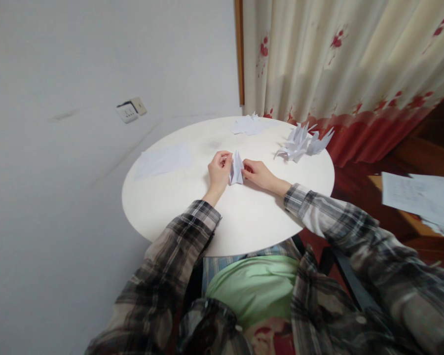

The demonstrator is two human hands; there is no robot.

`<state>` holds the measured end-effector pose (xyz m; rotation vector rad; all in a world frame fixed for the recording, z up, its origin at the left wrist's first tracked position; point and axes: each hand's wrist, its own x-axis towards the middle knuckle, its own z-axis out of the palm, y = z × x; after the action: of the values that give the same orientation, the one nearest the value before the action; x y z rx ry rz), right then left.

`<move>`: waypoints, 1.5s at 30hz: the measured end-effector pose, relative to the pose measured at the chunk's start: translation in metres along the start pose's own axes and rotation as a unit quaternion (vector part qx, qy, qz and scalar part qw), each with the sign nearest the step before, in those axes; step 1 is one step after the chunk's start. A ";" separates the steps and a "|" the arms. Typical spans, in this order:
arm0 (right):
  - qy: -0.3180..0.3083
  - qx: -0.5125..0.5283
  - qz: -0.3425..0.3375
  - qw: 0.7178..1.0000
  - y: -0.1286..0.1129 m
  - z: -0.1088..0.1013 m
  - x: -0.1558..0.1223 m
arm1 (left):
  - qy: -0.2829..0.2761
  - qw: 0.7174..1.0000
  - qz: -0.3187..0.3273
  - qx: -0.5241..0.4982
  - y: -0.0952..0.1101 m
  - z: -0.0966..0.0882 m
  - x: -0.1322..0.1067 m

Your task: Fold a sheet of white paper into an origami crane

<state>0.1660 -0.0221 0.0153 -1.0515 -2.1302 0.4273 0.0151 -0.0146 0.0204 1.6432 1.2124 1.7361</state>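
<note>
Between my hands, over the middle of the round white table (259,224), stands a folded piece of white paper (237,170) with a pointed top. My left hand (219,171) pinches its left side near the upper part, fingertips together. From the right, my right hand (258,173) grips its other edge between thumb and fingers. The finer folds are too small to make out. Beyond my right hand, a pile of folded white paper figures (298,143) with pointed tips lies near the table's far right edge.
Flat white sheets (163,160) lie at the table's left, and more white paper (247,125) sits at its far edge. A wall with a socket (128,112) borders the left. A patterned curtain (318,59) hangs behind. Printed papers (422,197) rest on a wooden surface at right.
</note>
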 end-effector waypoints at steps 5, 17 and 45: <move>0.001 0.002 -0.001 1.000 -0.001 -0.001 -0.001 | -0.003 1.000 -0.003 0.003 0.001 0.000 -0.001; -0.005 -0.006 0.004 1.000 -0.001 0.000 0.000 | -0.007 1.000 0.002 0.023 0.002 0.000 -0.001; -0.019 -0.005 0.008 1.000 -0.003 -0.002 0.000 | -0.027 0.999 0.019 0.036 -0.001 0.000 -0.001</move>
<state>0.1659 -0.0240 0.0182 -1.0739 -2.1616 0.4476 0.0153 -0.0148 0.0188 1.7538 1.2408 1.6779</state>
